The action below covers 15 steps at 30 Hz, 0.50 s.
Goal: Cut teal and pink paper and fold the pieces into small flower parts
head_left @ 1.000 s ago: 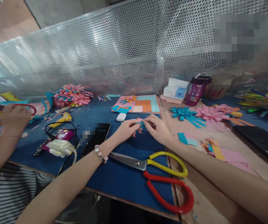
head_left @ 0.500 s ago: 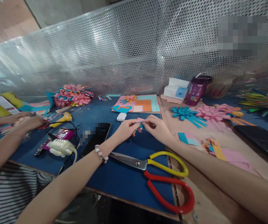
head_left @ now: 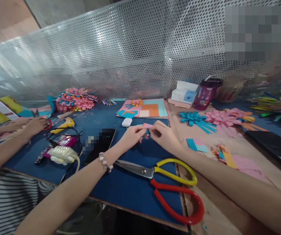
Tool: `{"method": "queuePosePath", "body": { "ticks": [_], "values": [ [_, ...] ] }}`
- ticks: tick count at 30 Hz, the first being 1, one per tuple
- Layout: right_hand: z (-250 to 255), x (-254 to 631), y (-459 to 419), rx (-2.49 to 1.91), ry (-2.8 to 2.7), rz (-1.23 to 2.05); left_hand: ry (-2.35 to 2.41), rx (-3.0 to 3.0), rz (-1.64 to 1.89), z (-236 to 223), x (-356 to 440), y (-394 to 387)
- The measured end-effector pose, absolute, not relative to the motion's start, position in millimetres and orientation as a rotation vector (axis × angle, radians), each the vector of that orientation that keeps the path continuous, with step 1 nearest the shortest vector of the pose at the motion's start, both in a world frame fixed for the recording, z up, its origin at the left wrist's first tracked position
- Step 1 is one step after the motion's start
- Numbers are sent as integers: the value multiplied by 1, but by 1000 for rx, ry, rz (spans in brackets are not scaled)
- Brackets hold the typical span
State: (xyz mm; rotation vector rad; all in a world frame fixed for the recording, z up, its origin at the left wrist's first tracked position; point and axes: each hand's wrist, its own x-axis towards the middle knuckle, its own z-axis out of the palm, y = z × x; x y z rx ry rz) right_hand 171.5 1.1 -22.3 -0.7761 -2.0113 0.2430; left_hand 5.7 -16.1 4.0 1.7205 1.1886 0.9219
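Over the blue tabletop, my left hand (head_left: pixel 133 135) and my right hand (head_left: pixel 164 134) meet fingertip to fingertip. Both pinch a small piece of colored paper (head_left: pixel 147 125), pink and orange on top with some blue below; the fingers hide much of it. Large scissors (head_left: pixel 144 171) with one yellow and one red handle lie blades apart between my forearms. A white earbud case (head_left: pixel 127 122) sits just beyond my left hand. To the right are a blue paper flower (head_left: pixel 190 118), a pink paper flower (head_left: pixel 220 118) and small blue and pink paper pieces (head_left: pixel 196 145).
A phone (head_left: pixel 101 143), a power strip (head_left: pixel 64 154) and cables lie left of me. A co-worker's hands (head_left: pixel 34 127) hold red-handled scissors at far left. Paper sheets (head_left: pixel 152 107), a tissue pack (head_left: pixel 184 93) and a purple cup (head_left: pixel 207 93) stand before the perforated metal panel (head_left: pixel 135 49).
My hands stay together on the paper with barely any shift. The co-worker's near hand has moved right, and their scissors blades now point upward.
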Motion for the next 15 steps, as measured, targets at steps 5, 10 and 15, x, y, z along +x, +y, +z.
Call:
{"method": "queuePosePath", "body": {
  "ticks": [5,10,15],
  "values": [
    [-19,171,-1,-787,-1997,260,1154,1812,916,3,3,-15],
    [-17,171,-2,-788,-1989,280,1155,1849,910,2,1,-14],
    [-17,171,-2,-785,-1974,291,1193,1842,867,2,1,-13]
  ]
}}
